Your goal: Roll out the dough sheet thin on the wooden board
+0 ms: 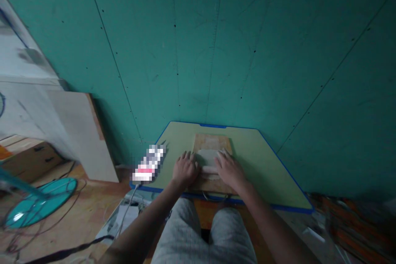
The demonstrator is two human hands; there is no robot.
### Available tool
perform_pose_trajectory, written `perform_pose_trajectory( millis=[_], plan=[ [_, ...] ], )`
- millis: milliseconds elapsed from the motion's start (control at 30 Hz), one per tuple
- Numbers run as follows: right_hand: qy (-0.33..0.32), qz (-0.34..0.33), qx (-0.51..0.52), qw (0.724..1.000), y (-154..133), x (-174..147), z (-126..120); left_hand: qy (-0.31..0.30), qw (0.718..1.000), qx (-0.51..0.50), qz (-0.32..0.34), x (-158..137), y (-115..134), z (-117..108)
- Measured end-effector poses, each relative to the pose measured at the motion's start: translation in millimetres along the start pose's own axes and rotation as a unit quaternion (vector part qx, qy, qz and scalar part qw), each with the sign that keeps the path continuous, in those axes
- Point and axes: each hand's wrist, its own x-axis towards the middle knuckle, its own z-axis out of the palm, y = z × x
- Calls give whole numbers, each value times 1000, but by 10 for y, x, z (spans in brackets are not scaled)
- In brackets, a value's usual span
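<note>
A wooden board [213, 138] lies on a pale green tabletop with a blue edge. On the board is a flat, whitish sheet [206, 156] that looks like dough, with a pale cylinder like a rolling pin [209, 170] across its near part. My left hand [186, 169] rests palm down at the cylinder's left end, fingers stretched forward and slightly apart. At the right end lies my right hand [229, 167], also palm down, its fingers reaching over the sheet's right side. Both palms hide the cylinder's ends.
A phone-like device, blurred out [148, 165], stands at the table's left with a white cable [127, 206]. Behind the table [266, 152] rises a green wall [198, 49]. Left are a leaning panel [83, 132], a turquoise round base [43, 202], loose cables and a cardboard box [34, 156].
</note>
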Motion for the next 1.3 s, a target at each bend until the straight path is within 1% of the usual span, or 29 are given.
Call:
perform_pose_trajectory(
  millis=[67,133,233,367,467,633,733,933,1067,1167,1300],
  plan=[
    [12,-5,-37,999,-32,53,42,18,1000,0,3,-32,13,29],
    [30,-25,-60,997,-29,34,92,35,999,-5,3,-69,36,43],
    [47,-36,-57,997,-9,-60,143,52,999,-11,1,-137,65,34],
    [69,-46,-39,996,-12,-230,154,63,998,-10,14,-264,68,16],
    [83,-56,-27,995,-25,-417,167,70,997,-23,33,-411,53,34],
    [143,-84,-6,986,-29,-754,259,91,993,-50,61,-670,39,98],
    [151,-88,1,985,-27,-821,298,101,992,-54,61,-721,39,118],
    [115,-80,-5,990,-17,-697,241,87,994,-37,56,-605,43,90],
    [59,-70,-13,996,-13,-561,152,66,996,-26,52,-482,40,45],
    [27,-59,-23,998,-5,-411,94,45,998,-24,36,-338,41,12],
    [20,-45,-31,998,22,-168,71,24,1000,-14,10,-86,53,-40]
  ],
)
